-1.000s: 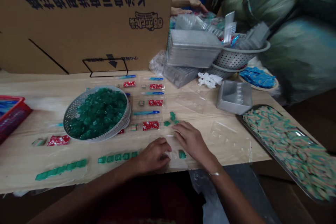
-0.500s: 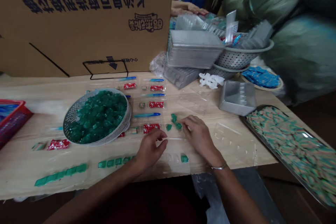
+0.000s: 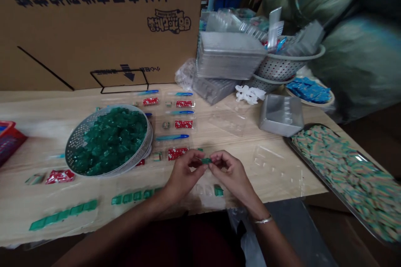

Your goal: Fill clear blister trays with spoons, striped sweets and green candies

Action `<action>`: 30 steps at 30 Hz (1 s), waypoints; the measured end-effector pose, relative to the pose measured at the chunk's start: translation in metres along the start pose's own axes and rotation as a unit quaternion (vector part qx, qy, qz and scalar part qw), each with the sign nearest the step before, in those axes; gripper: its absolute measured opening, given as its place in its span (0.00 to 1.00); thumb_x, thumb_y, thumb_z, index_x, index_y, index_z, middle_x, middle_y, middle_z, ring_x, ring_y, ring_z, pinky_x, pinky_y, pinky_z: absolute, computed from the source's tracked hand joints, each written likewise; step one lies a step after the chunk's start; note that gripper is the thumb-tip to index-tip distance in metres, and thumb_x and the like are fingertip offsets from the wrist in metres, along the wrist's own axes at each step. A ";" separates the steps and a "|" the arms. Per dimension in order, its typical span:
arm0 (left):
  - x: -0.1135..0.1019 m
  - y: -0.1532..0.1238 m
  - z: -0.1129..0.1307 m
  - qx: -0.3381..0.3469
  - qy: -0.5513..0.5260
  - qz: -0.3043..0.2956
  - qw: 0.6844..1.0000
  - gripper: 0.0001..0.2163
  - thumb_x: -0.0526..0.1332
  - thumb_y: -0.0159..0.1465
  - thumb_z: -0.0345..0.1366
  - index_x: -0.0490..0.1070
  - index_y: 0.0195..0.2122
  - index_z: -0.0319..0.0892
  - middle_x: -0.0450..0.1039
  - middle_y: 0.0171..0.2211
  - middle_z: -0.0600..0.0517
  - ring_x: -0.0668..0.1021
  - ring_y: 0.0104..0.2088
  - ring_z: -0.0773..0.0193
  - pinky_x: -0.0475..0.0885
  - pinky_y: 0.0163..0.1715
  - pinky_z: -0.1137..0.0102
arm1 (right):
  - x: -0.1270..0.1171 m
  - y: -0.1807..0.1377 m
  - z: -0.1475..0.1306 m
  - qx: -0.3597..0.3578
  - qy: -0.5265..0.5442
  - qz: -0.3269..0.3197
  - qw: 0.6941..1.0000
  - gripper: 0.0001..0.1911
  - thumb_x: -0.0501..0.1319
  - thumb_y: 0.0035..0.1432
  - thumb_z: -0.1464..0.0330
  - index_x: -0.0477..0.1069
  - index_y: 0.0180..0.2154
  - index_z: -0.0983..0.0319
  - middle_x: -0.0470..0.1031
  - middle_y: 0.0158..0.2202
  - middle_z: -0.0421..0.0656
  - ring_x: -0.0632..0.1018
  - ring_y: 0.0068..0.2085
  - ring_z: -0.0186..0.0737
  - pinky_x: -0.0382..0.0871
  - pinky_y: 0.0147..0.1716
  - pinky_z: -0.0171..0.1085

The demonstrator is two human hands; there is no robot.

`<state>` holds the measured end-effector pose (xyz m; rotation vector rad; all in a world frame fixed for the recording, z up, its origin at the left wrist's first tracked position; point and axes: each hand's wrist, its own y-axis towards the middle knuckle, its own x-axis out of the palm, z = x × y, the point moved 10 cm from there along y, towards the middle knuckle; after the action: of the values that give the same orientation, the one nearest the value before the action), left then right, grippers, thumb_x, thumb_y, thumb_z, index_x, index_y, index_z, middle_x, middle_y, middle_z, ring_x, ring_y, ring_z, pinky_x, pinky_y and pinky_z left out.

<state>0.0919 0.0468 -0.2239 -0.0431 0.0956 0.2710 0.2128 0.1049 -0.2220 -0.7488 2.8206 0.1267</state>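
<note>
Between my fingertips is a small translucent green candy [image 3: 206,160], pinched from both sides. My left hand [image 3: 185,174] is closed on its left end and my right hand [image 3: 230,173] on its right. Just behind them another green candy [image 3: 199,149] shows partly. Below my hands lies a clear plastic tray [image 3: 205,202] with one green candy [image 3: 218,190] in its right-hand pocket; my left hand and forearm hide part of the trays. To the left, a white perforated basket [image 3: 148,150] holds a heap of green candies [image 3: 114,139].
Clear trays with red packets [image 3: 178,153] and blue sticks [image 3: 172,137] lie behind my left hand. Rows of green candies [image 3: 64,215] lie front left. At right are a clear tray stack [image 3: 282,114] and a dark-rimmed tray [image 3: 308,169] of striped candies. A cardboard box [image 3: 94,37] stands behind.
My hands have come together, and a green candy is now held between them. My right hand moved left from the loose candies. The other person's arm has risen at the back.
</note>
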 end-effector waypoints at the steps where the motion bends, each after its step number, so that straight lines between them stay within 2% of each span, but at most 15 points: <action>1: 0.001 0.002 -0.002 -0.004 -0.018 0.002 1.000 0.08 0.63 0.55 0.33 0.69 0.35 0.40 0.73 0.32 0.51 0.75 0.32 0.66 0.70 0.34 0.71 | 0.001 -0.003 -0.003 -0.003 0.003 0.010 1.000 0.06 0.61 0.50 0.66 0.70 0.31 0.62 0.72 0.27 0.39 0.72 0.28 0.34 0.67 0.29 0.32; 8: 0.008 0.012 -0.008 -0.010 -0.073 -0.038 0.997 0.10 0.65 0.50 0.31 0.70 0.35 0.39 0.74 0.31 0.52 0.74 0.32 0.67 0.69 0.35 0.71 | 0.001 -0.001 0.002 0.002 0.058 0.066 0.996 0.07 0.62 0.51 0.64 0.70 0.29 0.61 0.72 0.26 0.39 0.72 0.28 0.35 0.67 0.28 0.32; 11: 0.008 0.019 -0.005 -0.009 -0.090 -0.042 0.995 0.07 0.64 0.51 0.33 0.71 0.31 0.39 0.72 0.27 0.54 0.72 0.29 0.69 0.68 0.32 0.73 | -0.006 0.003 -0.002 -0.004 0.075 0.092 0.993 0.08 0.62 0.51 0.63 0.70 0.32 0.61 0.71 0.27 0.39 0.71 0.29 0.34 0.67 0.28 0.32; 15: 0.005 0.028 0.005 -0.018 -0.118 -0.037 0.992 0.07 0.64 0.52 0.36 0.71 0.27 0.38 0.68 0.22 0.56 0.69 0.24 0.71 0.65 0.26 0.75 | -0.005 0.006 -0.020 -0.048 0.064 0.044 0.996 0.11 0.63 0.52 0.65 0.72 0.39 0.60 0.69 0.30 0.39 0.71 0.32 0.34 0.68 0.33 0.33; 18: 0.012 0.030 0.009 -0.054 -0.137 -0.067 0.987 0.09 0.66 0.51 0.38 0.72 0.28 0.37 0.68 0.21 0.56 0.69 0.22 0.72 0.65 0.24 0.75 | -0.011 0.005 -0.022 -0.060 0.068 0.051 0.995 0.08 0.65 0.51 0.64 0.74 0.35 0.59 0.71 0.31 0.40 0.72 0.33 0.35 0.67 0.32 0.33; 20: 0.013 0.030 0.010 -0.072 -0.151 -0.071 0.983 0.09 0.66 0.50 0.38 0.72 0.27 0.37 0.69 0.21 0.56 0.69 0.22 0.72 0.65 0.24 0.75 | -0.013 0.005 -0.010 -0.021 0.119 0.065 0.991 0.08 0.66 0.50 0.63 0.75 0.32 0.60 0.72 0.29 0.39 0.73 0.30 0.34 0.68 0.30 0.33; 23: 0.009 0.032 0.010 -0.059 -0.147 -0.048 0.986 0.08 0.66 0.50 0.37 0.71 0.26 0.37 0.68 0.20 0.56 0.69 0.21 0.72 0.65 0.23 0.76 | -0.016 0.004 0.011 0.051 0.232 0.103 0.966 0.10 0.69 0.46 0.62 0.74 0.29 0.60 0.73 0.24 0.37 0.72 0.26 0.32 0.69 0.28 0.32; 27: 0.009 0.037 0.006 -0.031 -0.110 -0.044 0.992 0.07 0.66 0.49 0.35 0.71 0.24 0.38 0.66 0.18 0.58 0.67 0.19 0.73 0.62 0.21 0.76 | -0.044 0.000 0.024 0.067 0.327 0.225 0.915 0.12 0.72 0.40 0.63 0.73 0.27 0.60 0.74 0.25 0.36 0.72 0.25 0.29 0.68 0.28 0.30; 30: 0.020 0.039 0.002 -0.038 -0.114 -0.077 0.990 0.07 0.66 0.50 0.34 0.73 0.29 0.38 0.71 0.21 0.56 0.72 0.22 0.71 0.66 0.24 0.75 | -0.055 0.001 0.025 0.068 0.321 0.231 0.916 0.14 0.73 0.38 0.63 0.74 0.28 0.60 0.75 0.26 0.36 0.73 0.26 0.30 0.68 0.29 0.30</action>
<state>0.1005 0.0898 -0.2255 -0.0949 -0.1444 0.1239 0.2632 0.1352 -0.2334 -0.0670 3.5320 -0.2977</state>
